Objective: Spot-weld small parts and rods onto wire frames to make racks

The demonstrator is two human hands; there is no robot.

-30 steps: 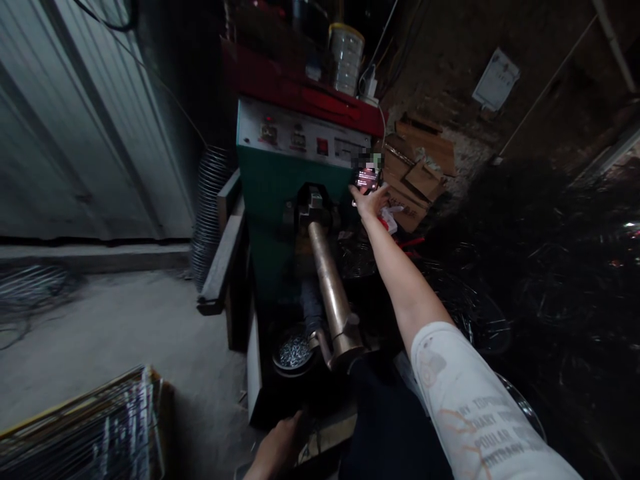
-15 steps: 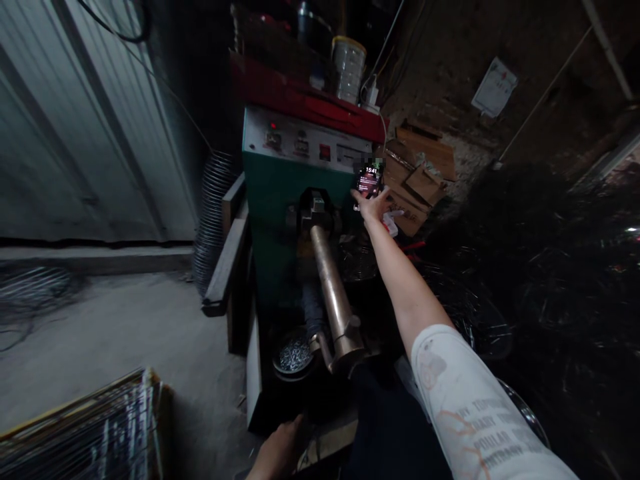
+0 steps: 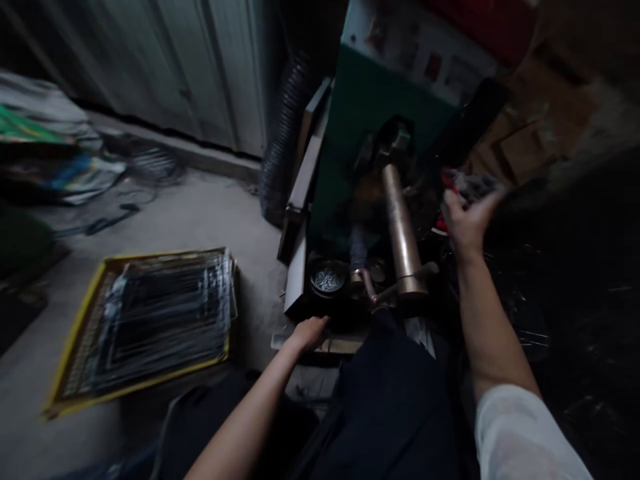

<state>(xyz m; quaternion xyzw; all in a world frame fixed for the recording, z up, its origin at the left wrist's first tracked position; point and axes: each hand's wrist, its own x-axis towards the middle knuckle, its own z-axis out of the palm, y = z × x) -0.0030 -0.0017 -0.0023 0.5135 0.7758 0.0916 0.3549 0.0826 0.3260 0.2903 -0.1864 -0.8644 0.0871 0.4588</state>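
Concrete floor [image 3: 205, 213], ribbed wall [image 3: 200, 73], 1 yellow crate [image 3: 77, 337]. Right hand [image 3: 467, 223] spread near machine [image 3: 380, 100]; left hand [image 3: 311, 332] grip unclear.

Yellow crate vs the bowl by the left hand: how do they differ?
The yellow crate is rectangular; the bowl is round. The crate looks much larger than the bowl. The crate holds long, thin strands; the bowl holds small, shiny pieces. Both are open-topped and loaded.

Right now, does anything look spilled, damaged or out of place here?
Nothing looks clearly spilled: the small metal pieces sit inside their bowl. The floor by the corrugated wall looks untidy, though, with crumpled sheeting and loose, wire-like loops lying there. Blur could hide finer damage.
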